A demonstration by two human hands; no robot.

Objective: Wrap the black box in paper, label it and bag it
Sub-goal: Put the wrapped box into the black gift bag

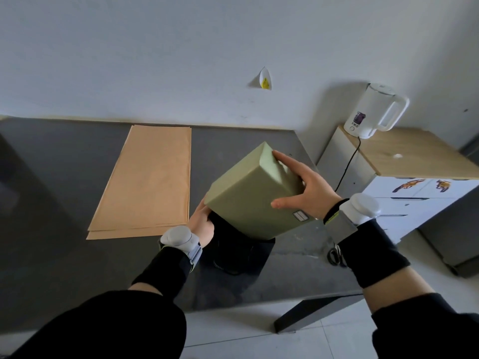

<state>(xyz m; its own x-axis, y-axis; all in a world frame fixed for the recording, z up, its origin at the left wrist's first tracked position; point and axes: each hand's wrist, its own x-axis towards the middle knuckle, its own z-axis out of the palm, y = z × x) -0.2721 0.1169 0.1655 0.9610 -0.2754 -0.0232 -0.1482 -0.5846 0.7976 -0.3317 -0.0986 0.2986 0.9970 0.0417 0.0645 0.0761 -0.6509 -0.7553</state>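
The box is wrapped in pale green paper and carries a small white label near its lower right corner. It hangs tilted above the table, its lower end at the mouth of a black bag lying on the table. My right hand grips the box from the right, fingers on its top end and thumb on its front face. My left hand holds the bag's left edge just under the box's lower left corner. The inside of the bag is hidden.
A stack of brown paper sheets lies on the dark grey table to the left. Scissors lie near the table's right edge. A white kettle stands on a wooden-topped cabinet at right. The wall is close behind.
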